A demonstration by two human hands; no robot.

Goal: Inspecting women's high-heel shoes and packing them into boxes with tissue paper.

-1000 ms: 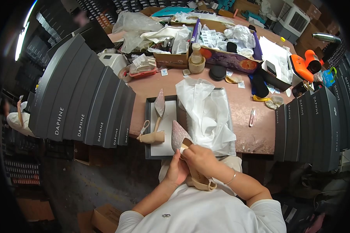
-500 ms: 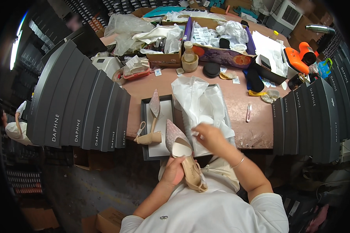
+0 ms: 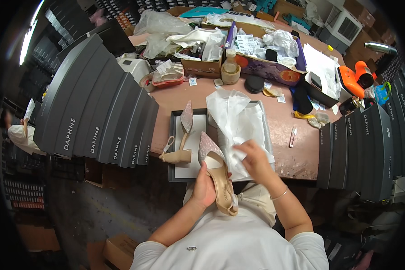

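Observation:
My left hand is closed round the middle of a beige slingback shoe with a pointed, glittery pink toe. The shoe is tilted, its inside facing up and its heel end near my lap. To the right of its toe my right hand is pinched on a small white scrap, slightly blurred. The matching shoe lies on its side across the left part of an open grey shoe box. White tissue paper spills over the box's right part.
Stacks of dark grey shoe boxes stand at the left and right of the table. A small cutter lies right of the tissue. Farther back are open cartons of paper, a glue jar and an orange tool.
My left hand has shifted its grip up along the shoe, with its thumb now beside the opening. The right hand stays near the toe with the white scrap. The whole view has shifted slightly.

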